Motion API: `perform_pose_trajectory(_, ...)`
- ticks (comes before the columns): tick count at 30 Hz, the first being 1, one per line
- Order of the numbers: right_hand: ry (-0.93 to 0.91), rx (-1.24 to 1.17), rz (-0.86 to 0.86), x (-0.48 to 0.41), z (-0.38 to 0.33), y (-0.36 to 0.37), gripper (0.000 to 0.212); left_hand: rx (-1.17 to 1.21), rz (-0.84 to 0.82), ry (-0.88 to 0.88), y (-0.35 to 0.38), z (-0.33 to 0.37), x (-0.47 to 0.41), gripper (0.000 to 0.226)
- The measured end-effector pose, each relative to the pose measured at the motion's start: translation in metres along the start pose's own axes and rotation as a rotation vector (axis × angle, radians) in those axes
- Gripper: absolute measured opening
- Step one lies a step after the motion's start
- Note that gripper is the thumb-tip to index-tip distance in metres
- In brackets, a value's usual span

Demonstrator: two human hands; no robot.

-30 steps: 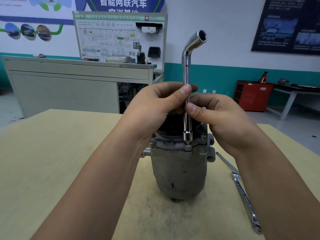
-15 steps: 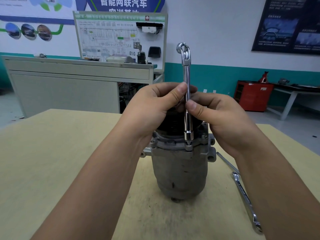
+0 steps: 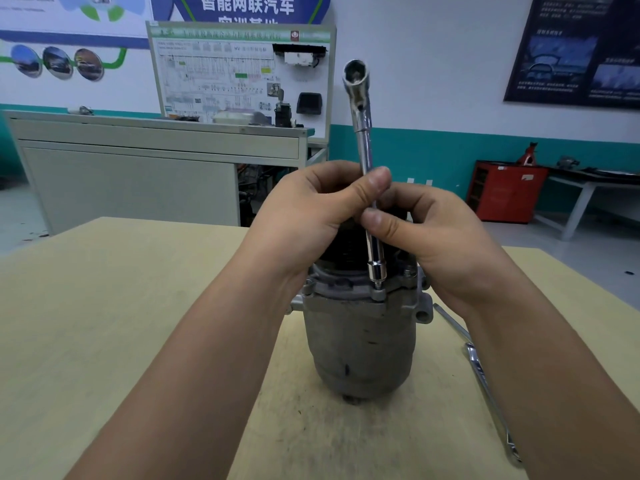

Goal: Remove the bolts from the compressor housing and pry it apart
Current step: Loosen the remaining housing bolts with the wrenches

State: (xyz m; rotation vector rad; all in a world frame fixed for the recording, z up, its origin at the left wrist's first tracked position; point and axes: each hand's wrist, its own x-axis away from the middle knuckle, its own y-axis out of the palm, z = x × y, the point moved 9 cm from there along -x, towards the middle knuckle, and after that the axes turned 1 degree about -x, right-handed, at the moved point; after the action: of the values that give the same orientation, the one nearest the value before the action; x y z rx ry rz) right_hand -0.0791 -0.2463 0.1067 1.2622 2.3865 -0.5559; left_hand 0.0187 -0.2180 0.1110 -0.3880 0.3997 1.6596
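Grey cast metal, the compressor housing [image 3: 360,348] stands upright on the table [image 3: 138,306], a spanner [image 3: 485,386] lying to its right. Just above it, the left hand [image 3: 311,216] and right hand [image 3: 436,237] each pinch the socket wrench [image 3: 363,143] shaft, its lower end seated on a flange bolt [image 3: 378,289].

Both forearms bare, stretched forward, converging. Fingers of left hand [image 3: 308,213] curled, thumb pad pressing the wrench shaft [image 3: 364,147] against them. Fingers of right hand [image 3: 440,244] curled likewise, its thumb pinching the shaft just under the left thumb.
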Motion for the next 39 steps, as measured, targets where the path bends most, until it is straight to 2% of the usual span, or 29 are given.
perform_pose_trajectory(5, 0.027, -0.032, -0.032, 0.0009, -0.0008, 0.0003, 0.022, -0.012, -0.057, -0.011, 0.0025, -0.0006, -0.0004, 0.023)
perform_pose_trajectory(12, 0.017, -0.022, -0.039, 0.0022, -0.0024, 0.0039, 0.023, -0.005, -0.024, 0.003, 0.0004, 0.0009, 0.0001, 0.02)
perform_pose_trajectory(16, 0.024, -0.011, -0.041, 0.0013, -0.0023, -0.0004, 0.021, 0.008, -0.082, -0.009, 0.0031, -0.0016, -0.0005, 0.019)
perform_pose_trajectory(20, 0.024, -0.026, -0.069, 0.002, -0.0021, 0.0011, 0.026, 0.024, -0.067, 0.007, 0.0017, -0.0013, -0.0007, 0.016)
perform_pose_trajectory(24, -0.002, -0.024, -0.046, 0.0024, -0.0032, 0.0028, 0.02, 0.007, -0.041, 0.009, -0.002, -0.0024, -0.0024, 0.025)
perform_pose_trajectory(29, 0.001, -0.08, -0.053, 0.0019, -0.0014, 0.0009, 0.019, 0.006, -0.13, -0.002, 0.0055, -0.0018, -0.0006, 0.019)
perform_pose_trajectory(33, -0.013, -0.096, -0.04, 0.001, -0.0027, -0.0024, 0.021, -0.007, -0.083, 0.011, 0.0023, -0.0002, -0.0003, 0.014)
perform_pose_trajectory(36, -0.04, -0.094, -0.03, 0.0005, -0.0034, -0.0049, 0.015, -0.019, -0.033, 0.018, 0.0002, -0.0006, -0.0008, 0.01)
perform_pose_trajectory(39, -0.025, -0.13, -0.054, 0.0007, -0.002, -0.0032, 0.018, -0.029, -0.076, 0.016, 0.0042, -0.0003, -0.0009, 0.009)
